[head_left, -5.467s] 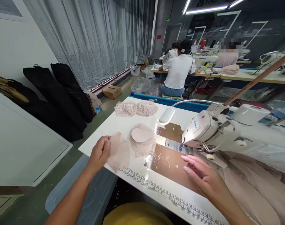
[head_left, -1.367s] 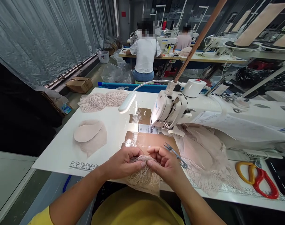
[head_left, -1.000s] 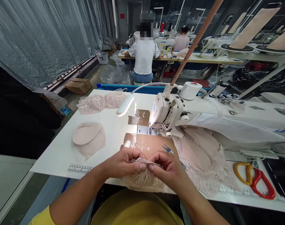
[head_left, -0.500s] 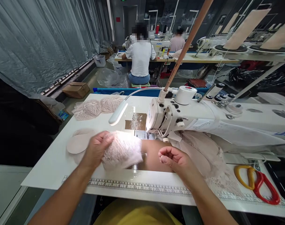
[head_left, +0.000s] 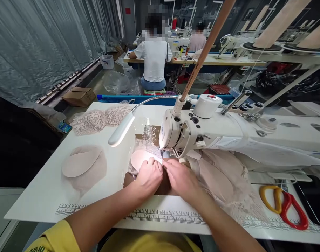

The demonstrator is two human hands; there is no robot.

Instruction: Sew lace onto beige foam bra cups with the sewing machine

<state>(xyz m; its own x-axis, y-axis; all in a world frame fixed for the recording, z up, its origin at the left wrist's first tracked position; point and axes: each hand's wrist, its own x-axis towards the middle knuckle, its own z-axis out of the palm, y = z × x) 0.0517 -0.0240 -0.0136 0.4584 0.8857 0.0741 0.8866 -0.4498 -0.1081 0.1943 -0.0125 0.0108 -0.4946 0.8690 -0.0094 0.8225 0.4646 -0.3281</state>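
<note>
A pale pink lace bra cup [head_left: 139, 159] lies on the sewing machine bed, its smooth inner side up and its right edge close to the needle. My left hand [head_left: 150, 176] is closed on the near edge of the cup, knuckles up. Beside it, my right hand [head_left: 178, 175] has its fingers pinched at the cup's right corner, just in front of the presser foot; the fingertips partly hide the fabric. The white sewing machine [head_left: 172, 129] stands right behind both hands, and its lamp [head_left: 121, 131] lights the cup.
Another cup piece on sheer fabric [head_left: 82, 164] lies left, with joined lace cups [head_left: 95, 120] behind it. Pink lace pieces [head_left: 223, 178] are heaped right, near red-and-yellow-handled scissors [head_left: 286, 204]. A printed ruler [head_left: 165, 216] runs along the front edge. A person [head_left: 155, 57] sits ahead.
The cup went from my left hand's raised hold to the machine bed by the needle, now inner side up. My left hand moved right; my right hand moved left to meet it and closed.
</note>
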